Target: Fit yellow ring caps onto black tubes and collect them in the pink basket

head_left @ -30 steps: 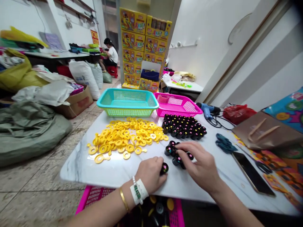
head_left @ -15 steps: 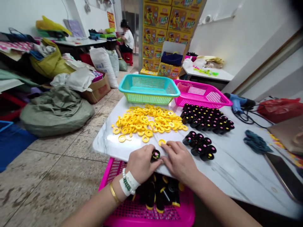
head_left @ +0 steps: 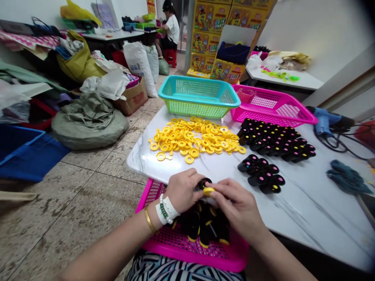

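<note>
Your left hand (head_left: 182,190) grips a black cup (head_left: 200,184). Your right hand (head_left: 240,206) pinches a yellow ring (head_left: 209,191) between fingertips, close beside the cup (contact cannot be confirmed). Both parts are above the lower pink basket (head_left: 216,264); loose yellow rings (head_left: 181,143) lie beyond, on the marbled table (head_left: 304,195).

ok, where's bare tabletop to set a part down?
Widest: tabletop right of the right hand, between small black cluster and dark cloth. Narrow strip: nearside of the yellow rings. Crowded: far side, with the large black cluster, teal basket and far pink basket.
</note>
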{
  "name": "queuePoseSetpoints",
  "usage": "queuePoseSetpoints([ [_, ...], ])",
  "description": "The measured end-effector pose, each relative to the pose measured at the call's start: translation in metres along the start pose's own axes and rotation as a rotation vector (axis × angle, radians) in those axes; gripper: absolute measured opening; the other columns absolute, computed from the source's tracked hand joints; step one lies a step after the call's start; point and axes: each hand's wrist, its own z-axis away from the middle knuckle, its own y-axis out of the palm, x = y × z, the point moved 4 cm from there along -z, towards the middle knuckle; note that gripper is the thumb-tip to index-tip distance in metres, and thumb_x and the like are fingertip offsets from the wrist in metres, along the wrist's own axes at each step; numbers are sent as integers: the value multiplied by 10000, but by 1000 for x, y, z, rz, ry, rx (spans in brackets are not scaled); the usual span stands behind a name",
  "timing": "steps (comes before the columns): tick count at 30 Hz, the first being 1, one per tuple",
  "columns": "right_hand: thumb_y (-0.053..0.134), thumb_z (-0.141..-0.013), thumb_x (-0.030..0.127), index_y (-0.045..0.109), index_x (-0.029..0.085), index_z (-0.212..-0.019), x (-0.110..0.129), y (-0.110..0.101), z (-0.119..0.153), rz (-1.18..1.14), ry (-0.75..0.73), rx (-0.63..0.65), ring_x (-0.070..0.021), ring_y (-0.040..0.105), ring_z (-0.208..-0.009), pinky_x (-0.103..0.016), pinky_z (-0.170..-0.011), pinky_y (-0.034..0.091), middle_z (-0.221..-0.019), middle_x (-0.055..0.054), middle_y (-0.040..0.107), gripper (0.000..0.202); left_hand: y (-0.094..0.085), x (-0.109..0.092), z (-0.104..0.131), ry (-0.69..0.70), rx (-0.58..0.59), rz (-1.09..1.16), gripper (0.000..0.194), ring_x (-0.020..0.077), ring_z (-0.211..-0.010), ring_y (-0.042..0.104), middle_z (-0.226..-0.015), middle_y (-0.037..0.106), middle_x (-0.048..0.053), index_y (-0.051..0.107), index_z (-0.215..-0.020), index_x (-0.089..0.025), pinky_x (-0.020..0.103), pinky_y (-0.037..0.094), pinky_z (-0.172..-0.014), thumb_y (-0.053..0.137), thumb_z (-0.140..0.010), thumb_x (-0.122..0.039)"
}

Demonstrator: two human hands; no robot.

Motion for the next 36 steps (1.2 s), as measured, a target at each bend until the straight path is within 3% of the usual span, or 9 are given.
queuePoseSetpoints([
  [6,695,-836,378,752,216,-959,-10,3,-24,-134,310,-12,-102,488,-508,-231,-474,402,-644,14,574,211,1,-2,2,21,4,-11,271,163,-797,596,-876,614,10,659,-1013,-221,271,431,-675,567,-902,-451],
  [11,748,-787,419,676,172,-853,-19,5,-29,-342,441,30,-90,480,-441,-215,-477,404,-489,38,573,266,-1,-3,2,29,30,-14,262,163,-793,596,-881,607,10,654,-957,-209,273,431,-672,556,-912,-447],
  [17,725,-802,446,563,184,-819,-23,10,-31,-414,503,121,-111,569,-505,-228,-537,463,-563,16,636,308,-1,-1,2,26,43,20,282,166,-805,599,-885,608,18,660,-978,-203,270,439,-675,572,-901,-460],
  [21,678,-828,473,504,203,-819,-16,11,-33,-332,513,188,-95,504,-430,-203,-447,386,-511,51,571,322,-1,-2,1,4,63,11,271,179,-787,605,-853,618,17,665,-960,-202,281,443,-656,599,-882,-453],
  [26,644,-841,482,542,195,-843,-15,10,-36,-221,506,192,-82,436,-442,-192,-411,311,-548,61,511,304,-5,-4,0,-27,86,28,212,187,-785,605,-837,625,24,662,-962,-190,292,467,-682,627,-858,-371],
  [29,656,-842,450,546,189,-832,-16,8,-38,-216,482,182,-75,451,-500,-182,-443,336,-615,51,531,283,-10,-4,1,-45,108,254,214,158,-741,601,-809,629,13,653,-1008,-180,266,468,-670,593,-866,-328],
  [32,631,-862,468,517,204,-874,-21,11,-36,-330,539,259,-67,419,-420,-178,-395,317,-545,89,474,288,-9,-4,1,-170,183,621,291,113,-597,556,-689,599,-17,631,-1031,-166,214,419,-551,460,-942,-384],
  [36,632,-863,480,467,225,-952,-27,13,-34,-496,582,250,-67,425,-371,-183,-376,363,-544,117,455,316,-4,-5,-1,-256,98,701,215,101,-576,518,-651,559,-40,575,-979,-169,208,395,-548,443,-949,-336],
])
